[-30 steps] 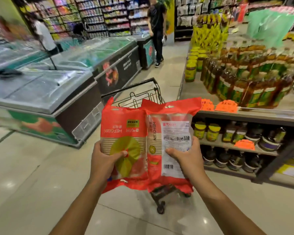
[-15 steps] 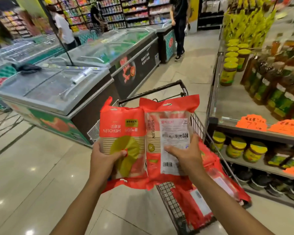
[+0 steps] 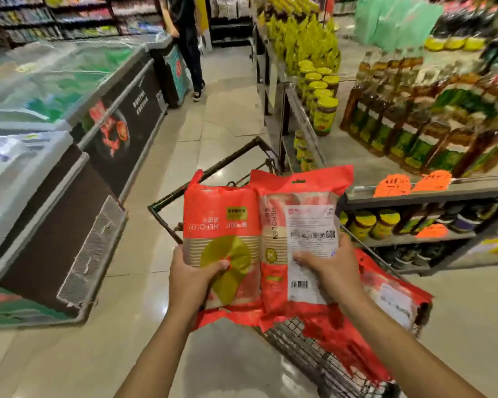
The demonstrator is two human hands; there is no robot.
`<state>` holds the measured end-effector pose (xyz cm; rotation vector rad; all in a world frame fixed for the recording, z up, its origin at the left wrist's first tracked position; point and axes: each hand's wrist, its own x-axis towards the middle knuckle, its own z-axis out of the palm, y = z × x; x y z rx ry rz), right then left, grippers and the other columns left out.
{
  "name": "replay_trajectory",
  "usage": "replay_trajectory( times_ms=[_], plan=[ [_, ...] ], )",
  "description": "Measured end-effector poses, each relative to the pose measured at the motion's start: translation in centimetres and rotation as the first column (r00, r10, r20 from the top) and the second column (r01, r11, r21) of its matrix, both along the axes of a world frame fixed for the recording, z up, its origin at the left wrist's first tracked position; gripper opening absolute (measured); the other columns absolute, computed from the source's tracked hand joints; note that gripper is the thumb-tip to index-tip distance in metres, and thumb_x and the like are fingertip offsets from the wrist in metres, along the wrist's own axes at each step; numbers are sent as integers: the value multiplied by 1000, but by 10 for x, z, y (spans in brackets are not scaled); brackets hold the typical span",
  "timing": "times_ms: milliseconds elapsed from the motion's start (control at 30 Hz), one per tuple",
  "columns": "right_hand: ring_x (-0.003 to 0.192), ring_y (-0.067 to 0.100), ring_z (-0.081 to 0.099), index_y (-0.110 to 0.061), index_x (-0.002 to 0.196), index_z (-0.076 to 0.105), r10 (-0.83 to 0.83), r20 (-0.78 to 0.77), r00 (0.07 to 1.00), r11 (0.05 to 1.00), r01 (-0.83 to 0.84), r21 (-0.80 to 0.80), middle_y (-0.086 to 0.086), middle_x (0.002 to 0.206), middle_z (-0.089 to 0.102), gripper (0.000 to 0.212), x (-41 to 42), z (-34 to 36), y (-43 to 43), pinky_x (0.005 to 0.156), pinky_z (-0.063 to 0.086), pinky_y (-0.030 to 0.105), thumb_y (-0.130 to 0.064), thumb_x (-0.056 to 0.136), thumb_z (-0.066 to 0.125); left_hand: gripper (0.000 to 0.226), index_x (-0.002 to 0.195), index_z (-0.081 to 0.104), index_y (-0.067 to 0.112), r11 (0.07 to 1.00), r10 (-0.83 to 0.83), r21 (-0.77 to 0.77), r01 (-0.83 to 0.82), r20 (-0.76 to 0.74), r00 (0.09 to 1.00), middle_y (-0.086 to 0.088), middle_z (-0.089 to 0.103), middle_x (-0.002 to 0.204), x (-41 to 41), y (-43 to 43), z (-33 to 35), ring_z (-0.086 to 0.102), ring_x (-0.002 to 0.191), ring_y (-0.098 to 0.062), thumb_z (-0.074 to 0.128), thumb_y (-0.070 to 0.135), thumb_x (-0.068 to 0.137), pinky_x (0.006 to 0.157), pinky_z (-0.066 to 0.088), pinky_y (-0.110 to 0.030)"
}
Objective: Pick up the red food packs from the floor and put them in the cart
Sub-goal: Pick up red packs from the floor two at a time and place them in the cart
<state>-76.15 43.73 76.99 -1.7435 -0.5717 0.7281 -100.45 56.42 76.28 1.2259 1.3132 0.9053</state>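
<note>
A: Risk from here?
B: A miss, I'd say. The left pack (image 3: 222, 225) lines up with the left rim of the cart (image 3: 314, 357). If it's let go there, it could slide down the outside to the floor. The right pack (image 3: 299, 225) looks to be over the basket, so it's safer.
A: Anything else?
B: The film looks slick and both grips sit low, so a top could flop or a pack could slip out. The loaded packs (image 3: 385, 300) heap at the cart's right side and seem to lap its rim. A drop on top might nudge one out.
A: Hands?
B: Both arms reach forward. The left hand (image 3: 193, 277) clamps the left pack's lower half, thumb across the front, fingers hidden behind. The right hand (image 3: 334, 271) holds the right pack the same way, thumb on the white label. The hands are apart, one pack each. The packs are upright, edge to edge, held above the cart's near end.
A: Background?
B: The freezer (image 3: 55, 211) is left of the cart and the shelf (image 3: 414, 193) is just right of it. A shopper (image 3: 190, 38) stands well beyond the cart, down the aisle. Everything far off is blurred.
</note>
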Motion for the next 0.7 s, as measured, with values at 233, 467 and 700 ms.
replay_trajectory(
  times_ms=[233,467,700],
  plan=[
    [99,8,68,-15,134,46,-284,-71,956,958,286,29,-7,115,68,77,45,-12,-18,74,51,22,-11,72,92,87,123,59,29,956,-287,-55,289,40,957,-6,76,110,91,46,-18,76,96,-28,99,24,46,81,62,-55],
    [103,18,73,-24,130,48,-419,-163,893,904,427,16,-4,117,72,92,88,-65,12,89,57,42,-36,54,96,78,123,56,20,910,-411,-79,407,-57,910,-6,74,109,162,94,-32,76,90,-20,97,7,58,73,64,-38],
    [90,12,78,-23,125,61,-456,-237,858,890,440,-122,-8,108,79,79,117,-125,34,83,62,41,-39,57,96,76,117,58,16,849,-526,-175,498,-183,831,-10,74,104,216,150,-56,73,87,-26,96,11,51,71,60,-36]
  ],
)
